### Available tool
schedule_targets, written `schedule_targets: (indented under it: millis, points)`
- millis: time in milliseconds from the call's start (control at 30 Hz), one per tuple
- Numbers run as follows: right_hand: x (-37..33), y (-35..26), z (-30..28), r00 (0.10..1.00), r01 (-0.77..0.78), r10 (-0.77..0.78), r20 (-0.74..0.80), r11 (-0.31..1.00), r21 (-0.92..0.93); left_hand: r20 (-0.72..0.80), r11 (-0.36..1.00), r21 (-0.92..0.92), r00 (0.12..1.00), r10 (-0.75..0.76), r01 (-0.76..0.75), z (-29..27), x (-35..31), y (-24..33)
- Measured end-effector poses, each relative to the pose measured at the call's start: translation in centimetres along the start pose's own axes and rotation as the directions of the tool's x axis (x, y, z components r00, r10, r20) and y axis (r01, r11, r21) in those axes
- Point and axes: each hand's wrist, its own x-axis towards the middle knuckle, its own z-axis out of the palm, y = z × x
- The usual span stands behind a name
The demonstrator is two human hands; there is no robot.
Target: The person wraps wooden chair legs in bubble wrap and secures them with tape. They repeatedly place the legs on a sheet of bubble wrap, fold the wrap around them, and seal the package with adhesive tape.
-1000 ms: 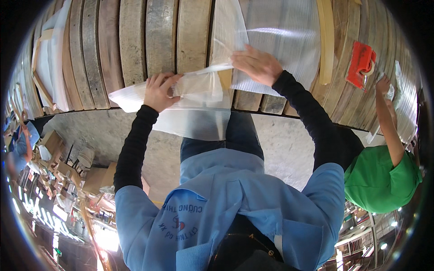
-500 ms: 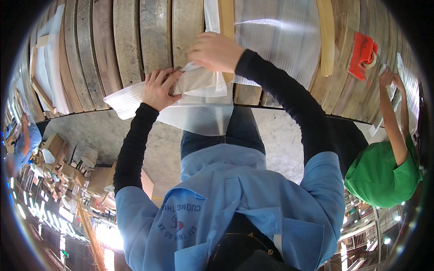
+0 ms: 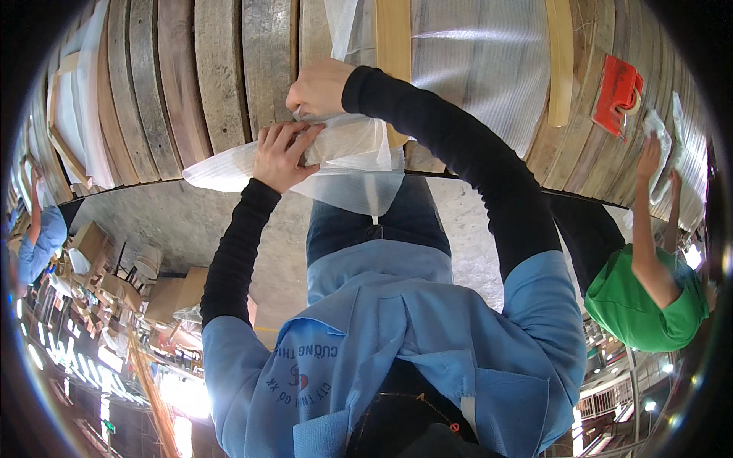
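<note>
A white, translucent ribbed foam sheet (image 3: 353,145) is folded over the near end of a pale wooden strip (image 3: 393,42) and hangs past the table edge. My left hand (image 3: 282,159) grips the folded sheet, its fingers curled over the top and the thumb along the near side. Just beyond it, my right hand (image 3: 319,88) is closed in a pinch at the sheet's far edge. Its fingertips are partly hidden. To the right, more foam (image 3: 481,76) spans the space up to a second pale wooden strip (image 3: 560,69).
The slatted wooden table (image 3: 217,69) runs across the far side. A red tape dispenser (image 3: 617,95) lies on it at the right. Beyond that, a person in green (image 3: 645,305) handles foam. At the far left are another frame with foam (image 3: 92,114) and a person in blue (image 3: 42,240).
My right hand has moved left and slightly away from me, closer to my left hand. My left hand has shifted slightly right. The foam's hanging part has drawn up a little.
</note>
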Motion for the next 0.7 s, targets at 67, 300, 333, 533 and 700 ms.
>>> schedule_targets:
  millis: [67,300,333,533,700]
  points:
    - [-0.5,-0.9,-0.3,0.997,0.008,-0.01,-0.077,1.0,-0.018,-0.005,1.0,0.008,1.0,0.007,-0.007,0.6,-0.4,-0.5]
    - [-5.9,-4.1,-3.1,0.998,-0.05,0.046,-0.033,0.99,-0.136,0.02,0.975,-0.095,0.98,-0.199,0.2,2.9,-2.0,-2.1]
    - [-7.3,-4.3,-3.4,0.999,-0.048,0.046,-0.018,0.991,-0.127,0.018,0.969,-0.129,0.978,-0.209,0.209,2.6,-1.6,-1.9]
    - [-13.9,-3.2,-2.6,0.971,0.112,-0.113,-0.213,0.994,-0.016,0.078,0.971,-0.081,0.973,-0.218,0.224,1.0,0.2,-2.2]
    - [-18.4,-1.6,-0.9,0.965,0.066,-0.084,-0.25,0.995,-0.081,0.045,0.985,-0.068,0.987,-0.156,0.159,0.5,1.1,-2.7]
